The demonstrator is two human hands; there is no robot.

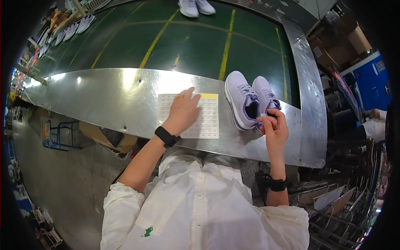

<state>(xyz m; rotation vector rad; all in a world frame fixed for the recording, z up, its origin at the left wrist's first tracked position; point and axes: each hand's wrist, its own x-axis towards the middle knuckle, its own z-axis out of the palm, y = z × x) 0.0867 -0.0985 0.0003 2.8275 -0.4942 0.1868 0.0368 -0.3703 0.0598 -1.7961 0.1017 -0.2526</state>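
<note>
A sheet of small printed labels [210, 125], white with a yellow strip at its top corner, lies flat on the metal edge of the bench. Resting on it with fingers spread is my left hand [184, 112]. To the right stands a pair of lilac sneakers with white soles: the left sneaker [238, 85] and the right sneaker [261, 86], toes pointing away from me. At their heels, my right hand [276, 128] pinches a small white label [263, 116] between thumb and fingertips. Part of the right sneaker's heel is hidden behind that hand.
Beyond the metal edge runs a green conveyor belt [187, 46] with yellow lines. Another pair of pale sneakers [196, 7] sits on its far side, and several more shoes [75, 29] stand at the far left. A blue metal stool [60, 135] is on the floor at left.
</note>
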